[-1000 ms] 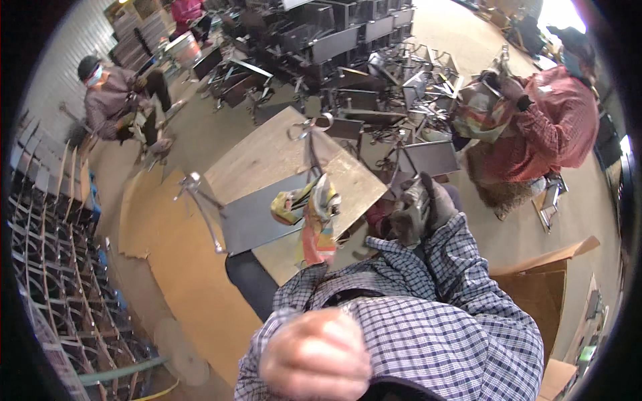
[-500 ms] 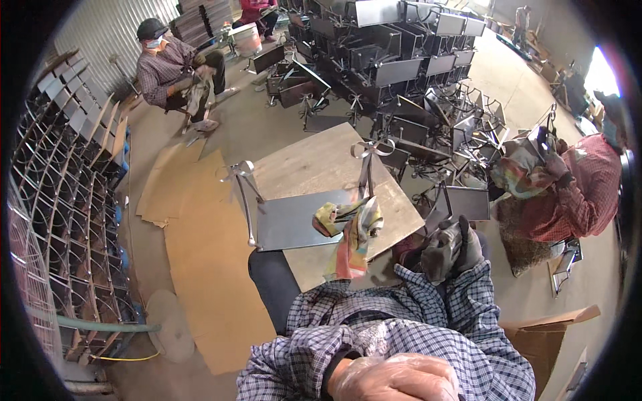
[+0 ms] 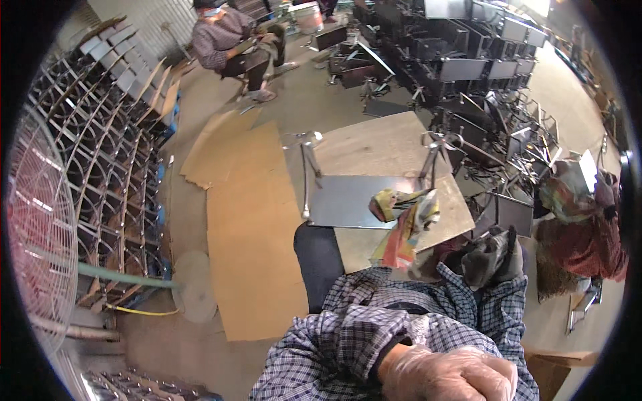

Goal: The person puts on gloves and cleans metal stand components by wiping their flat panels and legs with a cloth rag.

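My left hand [image 3: 449, 375], in a thin clear plastic glove, is drawn up to my chest at the lower edge. Its fingers curl, and what they may hold is cut off. On my right thigh my right hand [image 3: 509, 255], in a dark grey work glove, appears closed around another limp grey glove [image 3: 480, 262]. A wooden board [image 3: 374, 144] spans my lap. On it lies a metal shelf piece [image 3: 351, 200], a flat dark panel with two bent legs standing up at its ends. A yellow, red and grey rag [image 3: 403, 230] drapes over the panel's right part.
Brown cardboard [image 3: 254, 234] covers the floor at left, beside a wire fan [image 3: 43, 234] and stacked metal frames [image 3: 114, 180]. A heap of similar shelf pieces [image 3: 461, 67] stands ahead. One person [image 3: 234, 47] sits far left; another person's red sleeve [image 3: 588, 247] shows at right.
My view has swung left, so the board, shelf piece and both hands appear farther right. The fan now shows more fully. Both hands keep about the same pose.
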`<state>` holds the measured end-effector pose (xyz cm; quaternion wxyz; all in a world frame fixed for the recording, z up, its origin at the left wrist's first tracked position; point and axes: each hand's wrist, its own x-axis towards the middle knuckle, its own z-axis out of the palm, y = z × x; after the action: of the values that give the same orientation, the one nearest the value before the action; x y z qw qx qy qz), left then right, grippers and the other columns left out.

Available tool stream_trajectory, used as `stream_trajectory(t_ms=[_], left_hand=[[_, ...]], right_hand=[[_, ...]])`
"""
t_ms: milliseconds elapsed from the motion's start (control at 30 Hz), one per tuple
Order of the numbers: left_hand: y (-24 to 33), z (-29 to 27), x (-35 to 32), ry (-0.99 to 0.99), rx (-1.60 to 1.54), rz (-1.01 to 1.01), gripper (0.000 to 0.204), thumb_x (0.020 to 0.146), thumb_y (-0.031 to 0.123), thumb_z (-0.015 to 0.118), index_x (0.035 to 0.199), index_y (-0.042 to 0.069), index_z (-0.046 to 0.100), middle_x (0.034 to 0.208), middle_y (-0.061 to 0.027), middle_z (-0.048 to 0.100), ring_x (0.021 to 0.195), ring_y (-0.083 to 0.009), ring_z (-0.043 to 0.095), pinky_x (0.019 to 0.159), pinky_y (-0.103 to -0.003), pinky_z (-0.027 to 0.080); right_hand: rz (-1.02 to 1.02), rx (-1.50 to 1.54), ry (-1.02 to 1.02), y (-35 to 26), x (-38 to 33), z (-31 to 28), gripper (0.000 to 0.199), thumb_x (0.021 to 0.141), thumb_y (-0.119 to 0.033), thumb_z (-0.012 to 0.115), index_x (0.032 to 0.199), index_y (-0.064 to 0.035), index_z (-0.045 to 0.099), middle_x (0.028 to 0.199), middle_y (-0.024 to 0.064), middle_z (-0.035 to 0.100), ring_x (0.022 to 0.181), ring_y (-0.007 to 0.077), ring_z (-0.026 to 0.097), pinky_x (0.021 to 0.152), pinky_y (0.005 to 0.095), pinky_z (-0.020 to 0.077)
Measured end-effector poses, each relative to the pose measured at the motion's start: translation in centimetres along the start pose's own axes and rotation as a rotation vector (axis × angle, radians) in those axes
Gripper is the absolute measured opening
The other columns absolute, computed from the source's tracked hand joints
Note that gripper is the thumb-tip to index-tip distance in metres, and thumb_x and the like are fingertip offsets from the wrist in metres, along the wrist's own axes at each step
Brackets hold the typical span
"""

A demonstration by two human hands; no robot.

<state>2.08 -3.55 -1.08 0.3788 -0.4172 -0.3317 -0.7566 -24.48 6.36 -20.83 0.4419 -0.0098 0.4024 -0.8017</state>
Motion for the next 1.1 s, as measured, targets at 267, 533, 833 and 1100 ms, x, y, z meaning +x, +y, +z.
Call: stream_trajectory(t_ms=[267, 533, 833, 1100], left_hand=[[-0.2, -1.8, 0.5, -0.106, -0.395, 0.014, 0.037, 0.099, 0.025, 0.069, 0.115, -0.009, 0.069, 0.11, -0.023, 0.069, 0.097, -0.0387, 0.067, 0.082, -0.047, 0.054], [0.2, -3.1, 1.0, -0.237, -0.587, -0.117, 0.034, 0.099, 0.024, 0.069, 0.108, -0.008, 0.067, 0.103, -0.0212, 0.068, 0.094, -0.0352, 0.065, 0.081, -0.047, 0.051], [0.6, -3.5, 0.7, -0.204, -0.491, -0.137, 0.027, 0.098, 0.022, 0.069, 0.104, -0.005, 0.066, 0.099, -0.0176, 0.066, 0.09, -0.0323, 0.064, 0.078, -0.044, 0.05], [0.9, -3.6, 0.7, -0.185, -0.431, -0.122, 0.022, 0.098, 0.019, 0.069, 0.101, -0.002, 0.066, 0.095, -0.0144, 0.065, 0.087, -0.0298, 0.062, 0.076, -0.041, 0.05]], right_hand=[[-0.062, -0.077, 0.023, 0.1, -0.2, 0.6, 0.046, 0.103, -0.049, 0.058, 0.111, -0.0036, 0.062, 0.086, 0.0055, 0.067, 0.078, 0.0197, 0.065, 0.073, 0.0349, 0.0543], [-0.039, -0.163, 0.121, 0.3, -0.5, 1.4, 0.049, 0.106, -0.05, 0.052, 0.109, -0.0027, 0.061, 0.086, 0.0065, 0.067, 0.073, 0.0205, 0.063, 0.074, 0.0349, 0.0535], [-0.019, -0.136, -0.063, 0.0, -0.4, 0.9, 0.052, 0.105, -0.051, 0.053, 0.114, -0.001, 0.061, 0.095, 0.0084, 0.069, 0.086, 0.0199, 0.065, 0.078, 0.0357, 0.0543], [-0.077, -0.228, 0.088, 0.1, -0.1, 0.2, 0.055, 0.103, -0.052, 0.055, 0.119, -0.0001, 0.06, 0.094, 0.009, 0.07, 0.085, 0.0225, 0.066, 0.082, 0.0374, 0.0558]])
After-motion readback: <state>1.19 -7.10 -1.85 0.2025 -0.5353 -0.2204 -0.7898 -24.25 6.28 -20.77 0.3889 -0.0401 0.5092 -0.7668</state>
